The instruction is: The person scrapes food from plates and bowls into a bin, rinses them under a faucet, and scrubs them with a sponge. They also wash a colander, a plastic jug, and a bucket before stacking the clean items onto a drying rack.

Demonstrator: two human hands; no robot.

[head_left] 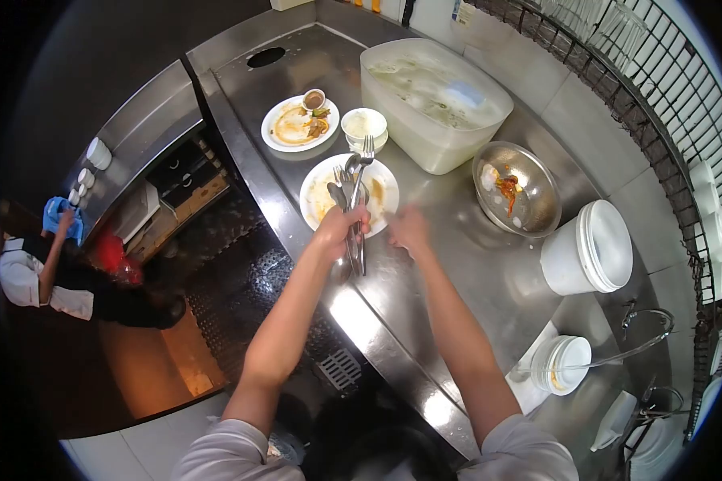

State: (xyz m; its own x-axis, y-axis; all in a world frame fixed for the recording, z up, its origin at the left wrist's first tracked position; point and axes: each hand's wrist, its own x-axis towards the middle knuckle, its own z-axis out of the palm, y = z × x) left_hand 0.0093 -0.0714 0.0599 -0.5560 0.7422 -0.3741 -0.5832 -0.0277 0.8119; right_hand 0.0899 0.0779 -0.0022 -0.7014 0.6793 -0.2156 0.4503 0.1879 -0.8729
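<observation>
My left hand is closed around a bundle of forks and spoons, their heads pointing away from me. The bundle is over a white plate smeared with sauce, which lies near the counter's front edge. Just right of that plate is my right hand, smeared by motion, so its fingers cannot be made out. Beyond the plate stand stacked small white bowls. A second dirty plate holds food scraps and a small sauce cup.
A large tub of cloudy, foamy water stands at the back. On the right are a metal bowl with scraps, a white bucket and stacked white containers. A wire rack lines the wall. Another person works at far left.
</observation>
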